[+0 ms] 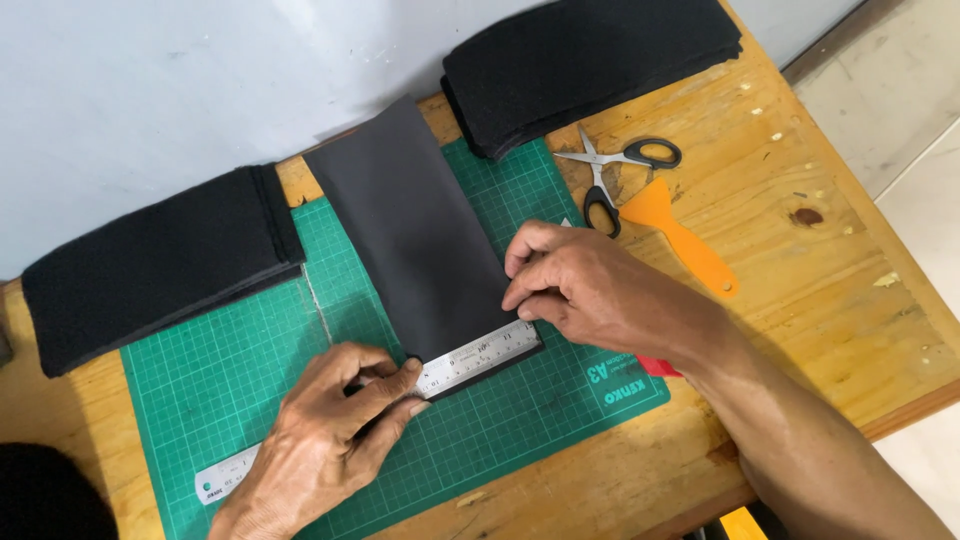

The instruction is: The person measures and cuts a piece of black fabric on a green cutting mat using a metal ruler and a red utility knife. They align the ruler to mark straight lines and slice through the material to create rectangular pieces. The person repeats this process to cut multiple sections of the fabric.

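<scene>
A dark grey rectangular sheet (410, 225) lies on a green cutting mat (250, 340), running from the mat's far edge toward me. A steel ruler (470, 358) lies across the sheet's near end. My left hand (330, 435) presses down on the ruler's left part, fingers curled over it. At the sheet's right near corner, my right hand (590, 290) rests with its fingertips on the sheet beside the ruler's right end. Something red (657, 367) shows under my right wrist; I cannot tell what it is.
Two stacks of black felt-like pieces lie on the wooden table: one at the left (160, 265), one at the far right (590, 65). Scissors (615, 170) and an orange plastic scraper (680, 235) lie right of the mat. A grey wall borders the table's far side.
</scene>
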